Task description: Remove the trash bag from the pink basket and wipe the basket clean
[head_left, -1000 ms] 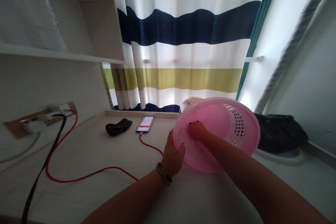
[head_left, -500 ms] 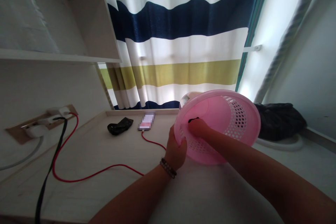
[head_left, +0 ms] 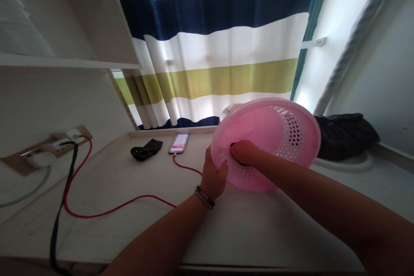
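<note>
A pink plastic basket (head_left: 265, 127) with a perforated wall is tilted over the desk, its opening facing me. My left hand (head_left: 215, 175) grips the near left rim, thumb inside and the other fingers behind the wall. Reaching inside the basket, my right hand (head_left: 245, 152) is closed on something black, of which only thin edges show beside and below the fingers. What that black thing is cannot be made out fully. A bead bracelet (head_left: 204, 197) circles my left wrist.
On the pale desk (head_left: 129, 233) lie a black bundle (head_left: 146, 149) and a phone (head_left: 178, 143) with a red cable (head_left: 145, 196). Plugs fill a socket strip (head_left: 48, 148) at left. A black bag (head_left: 347, 136) sits at right. Behind hangs a striped curtain (head_left: 220, 51).
The view has tilted down slightly, so the scene sits higher. More of the black item shows below my right hand inside the basket. My left hand keeps its hold.
</note>
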`<state>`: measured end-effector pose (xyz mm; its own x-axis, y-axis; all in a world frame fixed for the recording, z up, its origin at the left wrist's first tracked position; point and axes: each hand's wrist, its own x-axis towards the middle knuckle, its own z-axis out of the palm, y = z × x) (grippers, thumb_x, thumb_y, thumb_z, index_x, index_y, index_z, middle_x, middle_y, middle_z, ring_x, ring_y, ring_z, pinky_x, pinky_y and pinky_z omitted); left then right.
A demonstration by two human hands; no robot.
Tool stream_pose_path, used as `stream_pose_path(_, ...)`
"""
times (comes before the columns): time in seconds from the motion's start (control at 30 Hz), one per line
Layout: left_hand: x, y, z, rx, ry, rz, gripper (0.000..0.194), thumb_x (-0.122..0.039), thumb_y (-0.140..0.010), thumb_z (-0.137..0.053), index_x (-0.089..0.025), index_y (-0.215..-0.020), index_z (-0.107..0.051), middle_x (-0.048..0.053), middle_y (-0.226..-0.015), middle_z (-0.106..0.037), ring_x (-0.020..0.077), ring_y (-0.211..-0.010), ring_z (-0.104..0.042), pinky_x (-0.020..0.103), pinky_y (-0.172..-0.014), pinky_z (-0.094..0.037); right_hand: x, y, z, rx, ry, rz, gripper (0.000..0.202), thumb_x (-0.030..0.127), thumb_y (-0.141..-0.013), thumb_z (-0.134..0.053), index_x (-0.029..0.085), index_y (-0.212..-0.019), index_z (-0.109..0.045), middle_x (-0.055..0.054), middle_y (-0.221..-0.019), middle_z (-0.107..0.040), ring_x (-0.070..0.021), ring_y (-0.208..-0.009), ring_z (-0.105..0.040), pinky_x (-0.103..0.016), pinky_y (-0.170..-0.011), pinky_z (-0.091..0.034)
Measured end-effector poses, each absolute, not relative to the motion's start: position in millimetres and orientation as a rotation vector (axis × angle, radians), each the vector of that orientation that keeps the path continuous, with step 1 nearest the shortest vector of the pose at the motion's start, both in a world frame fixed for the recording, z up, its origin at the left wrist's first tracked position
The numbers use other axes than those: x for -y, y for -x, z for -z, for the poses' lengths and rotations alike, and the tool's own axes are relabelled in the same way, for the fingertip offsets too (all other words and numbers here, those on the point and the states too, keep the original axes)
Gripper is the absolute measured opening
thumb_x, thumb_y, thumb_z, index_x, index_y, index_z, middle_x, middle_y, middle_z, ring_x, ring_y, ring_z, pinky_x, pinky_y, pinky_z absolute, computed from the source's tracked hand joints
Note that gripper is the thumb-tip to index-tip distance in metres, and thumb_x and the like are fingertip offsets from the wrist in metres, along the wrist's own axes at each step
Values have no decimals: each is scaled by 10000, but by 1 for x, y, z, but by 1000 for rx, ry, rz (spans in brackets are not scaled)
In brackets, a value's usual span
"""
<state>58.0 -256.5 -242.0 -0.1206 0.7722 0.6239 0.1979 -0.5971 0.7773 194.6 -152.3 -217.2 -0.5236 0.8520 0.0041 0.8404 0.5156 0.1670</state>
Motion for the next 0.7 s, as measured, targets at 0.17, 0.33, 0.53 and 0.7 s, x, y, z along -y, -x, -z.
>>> stream_pose_path(0.17,255,-57,244,-1089,-1710,-1734,640,8,-686,-538,-225,-1272,-427,61,-1188,-549,205,-1066,-534,383,-980,-431,123,-191,218,-2574,-1718,-155,305,158,-888,-463,91,-1070,-698,-201,-1019,-687,-257,-978,-641,-378,-854,-480)
stream_pose_path(0.33,255,-57,244,-1083,-1697,-1727,653,19,-685,-525,-217,-1284,-412,58,-1159,-556,193,-1021,-545,371,-951,-449,105,-188,216,-2582,-1742,-120,387,166,-934,-356,74,-1115,-685,-215,-966,-691,-234,-934,-651,-384,-841,-466)
stream_pose_path(0.53,255,-58,244,-1076,-1710,-1748,606,-2,-700,-536,-219,-1256,-428,60,-1166,-552,197,-1045,-539,379,-974,-438,110,-188,219,-2606,-1739,-162,403,153,-930,-340,88,-1124,-688,-220,-977,-689,-257,-918,-646,-393,-814,-474)
stream_pose_path(0.7,256,-58,246,-1064,-1722,-1755,586,-11,-710,-537,-215,-1251,-438,68,-1216,-539,204,-1114,-524,390,-1027,-409,126,-189,221,-2638,-1609,-155,331,149,-904,-418,90,-1072,-697,-204,-1003,-684,-281,-976,-633,-407,-853,-470)
